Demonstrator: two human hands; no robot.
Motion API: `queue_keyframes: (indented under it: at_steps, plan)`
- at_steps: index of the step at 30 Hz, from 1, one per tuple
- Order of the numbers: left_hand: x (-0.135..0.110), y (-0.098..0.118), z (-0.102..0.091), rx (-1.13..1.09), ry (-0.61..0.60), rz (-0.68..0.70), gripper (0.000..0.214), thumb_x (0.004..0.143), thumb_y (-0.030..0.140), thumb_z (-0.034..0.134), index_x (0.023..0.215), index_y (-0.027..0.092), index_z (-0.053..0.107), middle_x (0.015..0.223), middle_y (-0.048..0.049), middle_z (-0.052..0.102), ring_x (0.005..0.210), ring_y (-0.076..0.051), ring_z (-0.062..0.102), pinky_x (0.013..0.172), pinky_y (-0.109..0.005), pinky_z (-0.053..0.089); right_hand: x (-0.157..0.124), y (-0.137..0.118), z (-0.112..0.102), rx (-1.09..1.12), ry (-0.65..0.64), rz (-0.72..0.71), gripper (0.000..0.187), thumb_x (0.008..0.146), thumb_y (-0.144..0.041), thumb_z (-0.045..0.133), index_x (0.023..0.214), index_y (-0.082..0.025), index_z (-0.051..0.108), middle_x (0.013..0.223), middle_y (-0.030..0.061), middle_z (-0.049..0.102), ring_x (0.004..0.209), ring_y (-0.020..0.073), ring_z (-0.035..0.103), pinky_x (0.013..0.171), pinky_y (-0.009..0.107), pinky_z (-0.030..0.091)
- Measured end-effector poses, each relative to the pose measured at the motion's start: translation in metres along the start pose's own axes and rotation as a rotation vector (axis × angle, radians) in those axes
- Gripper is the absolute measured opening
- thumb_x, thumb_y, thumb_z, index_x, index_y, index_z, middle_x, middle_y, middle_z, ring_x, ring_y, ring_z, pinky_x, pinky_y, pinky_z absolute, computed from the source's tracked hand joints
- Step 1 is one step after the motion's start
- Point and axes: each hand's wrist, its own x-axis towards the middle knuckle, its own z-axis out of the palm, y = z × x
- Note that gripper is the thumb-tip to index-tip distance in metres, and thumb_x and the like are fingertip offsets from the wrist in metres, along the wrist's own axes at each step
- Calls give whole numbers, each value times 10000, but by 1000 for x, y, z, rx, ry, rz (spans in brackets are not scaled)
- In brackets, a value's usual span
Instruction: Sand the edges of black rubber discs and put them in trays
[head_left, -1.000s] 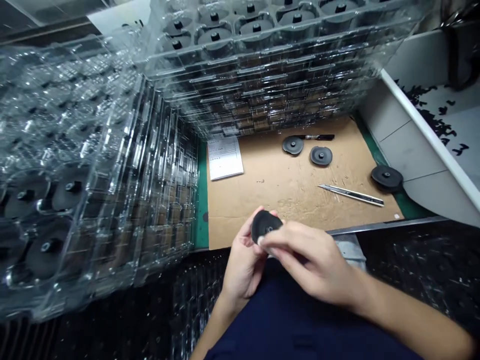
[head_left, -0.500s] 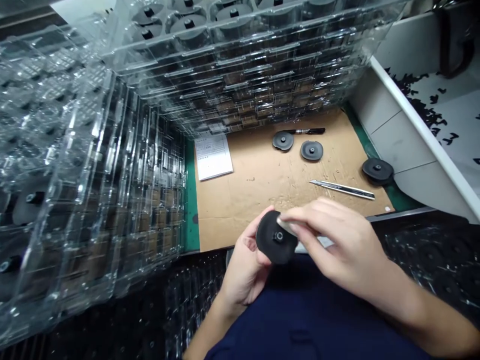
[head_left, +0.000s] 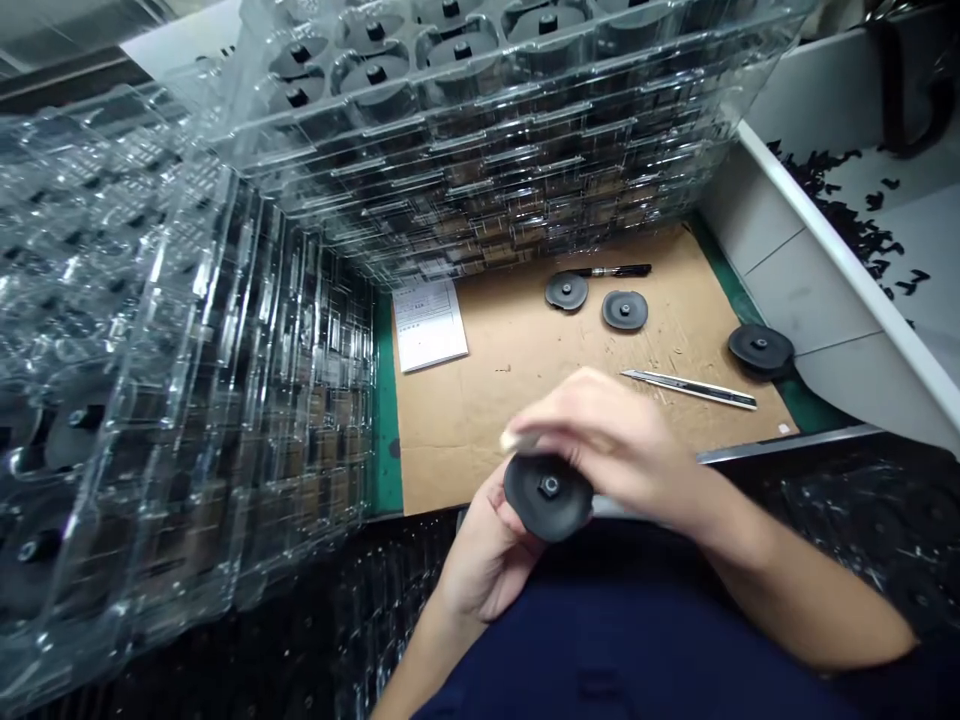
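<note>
A round black disc (head_left: 551, 510) with a small raised stud at its centre lies in my left hand (head_left: 491, 560), its fingers closed around the rim from below and the left. My right hand (head_left: 615, 440) is over the disc's upper edge, fingers pinched together and blurred by motion. A small pale piece (head_left: 511, 440) shows at those fingertips, too smeared to name. Beyond my hands, two similar discs (head_left: 566, 290) (head_left: 625, 310) lie on the cardboard sheet (head_left: 480, 420). A craft knife (head_left: 690, 388) lies to the right of them.
Stacked clear plastic trays (head_left: 480, 150) holding black discs rise at the back, with more stacked trays (head_left: 187, 400) at left. A black marker (head_left: 615, 270) and a white paper (head_left: 430, 325) lie on the cardboard. Another black disc (head_left: 760, 350) sits by the white partition (head_left: 840, 260); small black scraps (head_left: 862, 220) lie beyond.
My right hand has swept left across the disc's upper edge, carrying the pale piece from its right side to its upper left. My left hand still holds the disc, now slightly lower.
</note>
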Motion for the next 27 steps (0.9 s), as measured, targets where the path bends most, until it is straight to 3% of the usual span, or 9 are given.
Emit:
queue_keyframes:
  at_steps: [3, 5, 8, 12, 16, 18, 21, 24, 27]
  plan:
    - [-1, 1, -4, -73, -98, -23, 666, 586, 347, 810, 1194, 275, 550, 1135, -69, 652, 974, -282, 649, 782, -341, 548, -11, 38, 0, -5, 36, 355, 227, 885, -217, 511, 1096, -231, 594, 975, 36, 610, 830, 144, 574, 710, 273, 475]
    - [-2, 2, -9, -114, -131, -10, 699, 595, 343, 800, 1230, 321, 508, 1191, -76, 630, 1023, -297, 635, 810, -355, 544, -26, 60, 9, -57, 23, 472, 193, 876, -225, 504, 1028, -215, 623, 957, 47, 577, 841, 156, 578, 719, 289, 491]
    - [1, 0, -15, -133, -132, 9, 675, 592, 342, 793, 1211, 309, 528, 1244, -90, 600, 1049, -299, 624, 825, -362, 545, -53, 76, 32, -111, 6, 520, 175, 828, -220, 540, 961, -188, 650, 1016, 79, 545, 978, 208, 567, 848, 360, 484]
    - [3, 0, -16, -134, -123, 41, 680, 611, 433, 745, 1234, 288, 514, 1283, -112, 566, 1083, -311, 601, 833, -387, 545, -75, 77, 53, -159, 50, 577, 341, 790, -189, 534, 1126, -185, 594, 1160, 125, 470, 989, 244, 567, 822, 403, 497]
    - [2, 1, -14, -118, -97, 95, 597, 697, 455, 673, 1244, 295, 498, 1267, -101, 576, 1081, -293, 604, 849, -383, 535, -72, 79, 47, -175, 113, 639, 226, 860, -271, 483, 988, -186, 650, 949, 87, 561, 797, 208, 592, 724, 371, 499]
    - [2, 0, -14, -98, -77, 121, 612, 702, 440, 680, 1262, 293, 483, 1275, -103, 568, 1076, -288, 606, 864, -378, 527, -65, 73, 35, -144, 140, 656, 240, 870, -320, 500, 1034, -196, 623, 876, 55, 602, 730, 178, 588, 668, 321, 501]
    - [3, -4, -13, -66, -37, 161, 642, 679, 415, 717, 1263, 263, 496, 1303, -107, 544, 1110, -290, 582, 915, -374, 498, -48, 41, 20, -23, 232, 631, 286, 887, -319, 501, 1155, -234, 552, 952, 33, 634, 726, 147, 593, 629, 269, 499]
    - [7, -7, -11, -40, 3, 206, 654, 656, 393, 748, 1251, 252, 515, 1276, -97, 563, 1141, -276, 561, 942, -345, 480, -28, -3, 17, 54, 288, 428, 258, 876, -237, 531, 1130, -252, 576, 1049, 25, 624, 867, 147, 599, 724, 260, 503]
    - [10, -8, -8, -19, 58, 263, 564, 695, 237, 747, 1217, 280, 541, 1227, -57, 602, 1133, -228, 571, 946, -300, 476, -13, -31, 26, 19, 245, 210, 275, 861, -121, 516, 1116, -197, 584, 1007, 38, 639, 930, 143, 587, 845, 277, 485]
